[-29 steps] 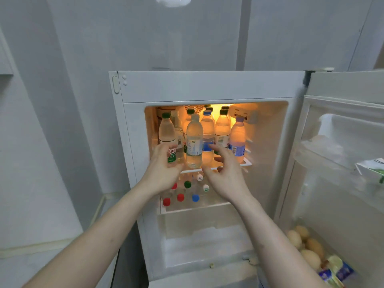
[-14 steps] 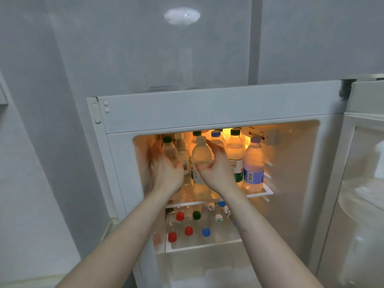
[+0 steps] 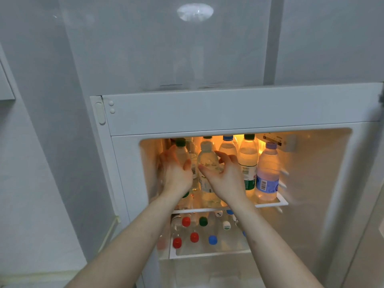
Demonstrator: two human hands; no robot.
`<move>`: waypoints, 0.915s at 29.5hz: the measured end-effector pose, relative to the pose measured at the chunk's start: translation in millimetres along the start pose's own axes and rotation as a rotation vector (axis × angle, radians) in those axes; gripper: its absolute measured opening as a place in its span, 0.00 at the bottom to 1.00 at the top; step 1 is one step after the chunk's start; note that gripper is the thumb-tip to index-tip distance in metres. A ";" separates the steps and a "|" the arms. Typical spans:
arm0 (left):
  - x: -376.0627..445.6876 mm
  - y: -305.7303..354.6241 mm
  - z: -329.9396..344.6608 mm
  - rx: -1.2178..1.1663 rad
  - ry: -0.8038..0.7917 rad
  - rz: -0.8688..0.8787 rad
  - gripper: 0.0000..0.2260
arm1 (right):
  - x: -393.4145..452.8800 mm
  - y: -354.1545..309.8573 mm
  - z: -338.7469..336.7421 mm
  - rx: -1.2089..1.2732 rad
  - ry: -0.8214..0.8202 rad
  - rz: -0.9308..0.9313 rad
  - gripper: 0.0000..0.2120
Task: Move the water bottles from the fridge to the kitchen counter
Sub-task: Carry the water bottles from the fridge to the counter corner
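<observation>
Several clear water bottles stand on the lit upper fridge shelf [image 3: 270, 204]. My left hand [image 3: 176, 175] wraps around the green-capped bottle [image 3: 181, 149] at the shelf's left end, thumb on its front. My right hand [image 3: 225, 177] curls around the white-capped bottle [image 3: 207, 161] beside it, thumb on its left side and fingers on its right. Both bottles stand upright on the shelf. To the right are a blue-capped bottle [image 3: 228, 145], a green-capped bottle [image 3: 248, 156] and a purple-capped bottle [image 3: 268, 173].
Under the shelf, a lower shelf [image 3: 207, 254] holds several more bottles with red, green, blue and white caps. The white fridge frame [image 3: 207, 111] crosses just above the opening. The open door's edge [image 3: 369, 225] is at far right. A grey wall lies left.
The view has closed in on the fridge. Both hands have risen from the shelf front to the bottles' upper parts and curled around the two leftmost front bottles.
</observation>
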State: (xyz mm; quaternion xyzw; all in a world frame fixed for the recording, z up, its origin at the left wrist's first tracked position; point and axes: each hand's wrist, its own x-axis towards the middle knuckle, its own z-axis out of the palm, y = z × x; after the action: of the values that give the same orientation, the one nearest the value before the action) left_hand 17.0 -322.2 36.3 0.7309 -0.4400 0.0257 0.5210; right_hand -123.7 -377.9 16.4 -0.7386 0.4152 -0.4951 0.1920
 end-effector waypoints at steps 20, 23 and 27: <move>-66.2 1.7 -39.6 -0.048 -0.143 0.181 0.26 | -36.2 -0.1 -30.4 0.274 -0.054 0.087 0.25; -93.0 6.2 -64.8 -0.120 -0.104 0.175 0.24 | -55.0 -1.3 -41.7 0.257 -0.035 0.076 0.33; -126.4 10.2 -106.6 -0.223 -0.139 0.125 0.22 | -88.6 -18.4 -60.1 0.300 -0.018 0.069 0.34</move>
State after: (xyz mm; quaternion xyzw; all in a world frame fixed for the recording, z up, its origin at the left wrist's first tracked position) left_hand -22.2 -161.4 29.7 0.6394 -0.5199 -0.0415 0.5649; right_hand -184.1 -288.3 4.8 -0.6914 0.3598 -0.5382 0.3207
